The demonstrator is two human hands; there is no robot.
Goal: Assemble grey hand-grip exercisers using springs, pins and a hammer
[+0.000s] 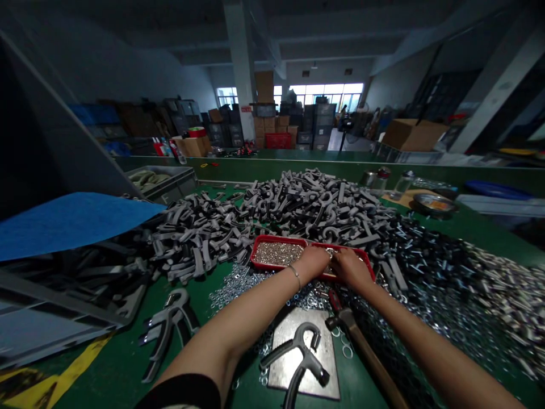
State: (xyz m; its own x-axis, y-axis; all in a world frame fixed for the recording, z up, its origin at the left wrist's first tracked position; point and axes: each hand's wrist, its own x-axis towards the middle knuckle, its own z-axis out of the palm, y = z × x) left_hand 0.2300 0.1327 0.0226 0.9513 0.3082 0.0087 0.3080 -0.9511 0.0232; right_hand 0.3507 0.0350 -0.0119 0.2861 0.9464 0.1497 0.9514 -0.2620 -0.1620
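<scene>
Both hands are together over the right red tray (369, 264), which holds small metal parts. My left hand (314, 261) has its fingers bent down into the tray; their tips are hidden. My right hand (351, 268) reaches in from the right, fingers closed around something too small to make out. Beside them, the left red tray (255, 258) is full of small brassy pieces. Nearer to me, a grey hand grip (304, 346) lies on a metal plate (327, 363). A hammer (361, 346) with a wooden handle lies to the plate's right.
Grey handle parts (315, 199) form a large pile behind the trays. Loose washers (238, 287) surround the trays. Metal pins (506, 284) and black parts (434, 250) spread at right. Assembled grips (170, 324) and a grey crate (63, 318) are at left.
</scene>
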